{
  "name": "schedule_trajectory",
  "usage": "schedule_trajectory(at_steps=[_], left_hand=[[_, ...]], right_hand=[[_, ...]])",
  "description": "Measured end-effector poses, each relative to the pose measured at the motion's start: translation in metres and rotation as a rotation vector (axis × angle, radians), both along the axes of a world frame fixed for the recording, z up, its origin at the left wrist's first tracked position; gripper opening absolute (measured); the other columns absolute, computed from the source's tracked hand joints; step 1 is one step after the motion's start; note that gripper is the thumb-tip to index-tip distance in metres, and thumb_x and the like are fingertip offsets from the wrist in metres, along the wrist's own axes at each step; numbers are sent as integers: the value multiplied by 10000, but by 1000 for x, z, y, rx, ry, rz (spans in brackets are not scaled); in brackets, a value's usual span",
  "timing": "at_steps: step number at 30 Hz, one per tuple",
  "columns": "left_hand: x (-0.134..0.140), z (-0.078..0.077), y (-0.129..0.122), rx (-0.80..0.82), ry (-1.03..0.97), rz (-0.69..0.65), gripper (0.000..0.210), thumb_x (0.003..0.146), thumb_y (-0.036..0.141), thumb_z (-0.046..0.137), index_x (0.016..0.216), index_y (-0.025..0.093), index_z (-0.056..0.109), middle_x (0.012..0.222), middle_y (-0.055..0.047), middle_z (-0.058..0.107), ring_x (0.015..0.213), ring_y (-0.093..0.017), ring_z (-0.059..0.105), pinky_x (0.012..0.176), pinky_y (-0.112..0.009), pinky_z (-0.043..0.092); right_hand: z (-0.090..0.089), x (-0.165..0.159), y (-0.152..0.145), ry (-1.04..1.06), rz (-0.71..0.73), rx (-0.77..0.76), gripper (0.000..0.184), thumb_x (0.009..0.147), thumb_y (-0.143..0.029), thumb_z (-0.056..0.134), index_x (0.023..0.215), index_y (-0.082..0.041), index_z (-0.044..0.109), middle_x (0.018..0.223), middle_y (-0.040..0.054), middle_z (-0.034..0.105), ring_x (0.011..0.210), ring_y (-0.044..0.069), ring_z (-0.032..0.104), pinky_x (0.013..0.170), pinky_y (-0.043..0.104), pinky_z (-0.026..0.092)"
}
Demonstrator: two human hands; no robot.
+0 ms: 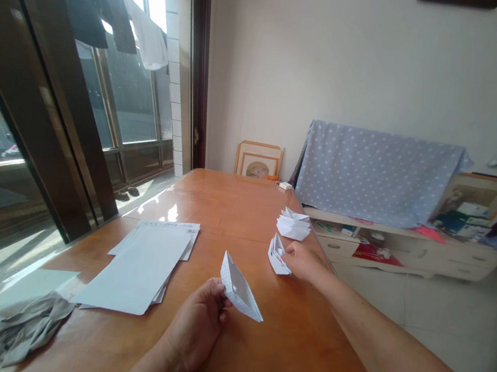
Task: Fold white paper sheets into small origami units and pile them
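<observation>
A folded white paper boat (240, 290) is pinched at its left end by my left hand (202, 319), held tilted above the near part of the table. My right hand (300, 260) reaches over the table's right side, its fingers closed on the edge of a few nested paper boats (278, 256). Just behind these sits a stack of paper boats (293, 225), fitted one inside another. Part of my right fingertips is hidden by the paper.
Loose white paper sheets (143, 269) lie overlapping on the left of the wooden table (236, 209). A grey cloth (34, 326) lies at the near left corner. A small white box (285, 185) stands at the far edge. Beyond the right edge is a white cabinet (425, 256).
</observation>
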State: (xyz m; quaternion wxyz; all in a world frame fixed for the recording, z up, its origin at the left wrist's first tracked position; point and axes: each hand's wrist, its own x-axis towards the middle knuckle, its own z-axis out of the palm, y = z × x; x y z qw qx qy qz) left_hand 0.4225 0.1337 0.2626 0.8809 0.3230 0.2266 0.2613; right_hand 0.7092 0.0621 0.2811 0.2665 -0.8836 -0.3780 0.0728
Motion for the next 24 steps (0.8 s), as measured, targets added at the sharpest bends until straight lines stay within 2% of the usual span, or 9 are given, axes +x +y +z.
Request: schedule_trajectory(at_steps=[3, 7, 10, 14, 19, 24], left_hand=[[1, -1, 1, 2, 4, -13, 79, 833, 224, 612, 817, 182, 547, 759, 5, 518, 665, -116, 486, 569, -234, 361], [1, -1, 0, 7, -1, -23, 68, 837, 228, 601, 820, 178, 558, 757, 4, 518, 661, -115, 479, 573, -240, 357], [1, -1, 0, 7, 3, -19, 72, 833, 237, 603, 823, 175, 566, 761, 1, 527, 666, -117, 483, 573, -242, 353], [1, -1, -1, 25, 11, -26, 68, 823, 232, 599, 824, 169, 576, 765, 1, 536, 660, -111, 476, 578, -241, 345], [2, -1, -1, 32, 26, -30, 64, 812, 230, 594, 818, 172, 568, 755, 7, 528, 658, -109, 472, 592, -242, 345], [2, 1, -2, 31, 34, -36, 58, 814, 229, 575, 808, 178, 547, 744, 12, 509, 656, -109, 469, 596, -241, 349]], right_hand=[[4, -2, -2, -44, 11, -13, 262, 801, -452, 625, 926, -237, 708, 761, 19, 719, 663, 186, 611, 590, 265, 335], [7, -10, -1, -105, 81, -27, 327, 892, -499, 517, 920, -233, 705, 830, 19, 725, 730, 179, 627, 616, 254, 353], [8, -20, 0, -178, 110, -39, 323, 869, -514, 553, 942, -242, 710, 1030, 47, 716, 889, 220, 632, 651, 267, 360], [7, -36, 2, -272, 142, -45, 300, 866, -443, 574, 1075, -267, 698, 1298, 63, 619, 1072, 255, 581, 736, 297, 383], [0, -49, 4, -356, 215, -75, 286, 893, -357, 542, 1133, -286, 679, 1295, 47, 616, 1140, 257, 528, 873, 340, 390], [-7, -51, 5, -402, 226, -116, 294, 890, -301, 532, 1142, -270, 682, 1337, 78, 589, 1168, 296, 501, 893, 389, 399]])
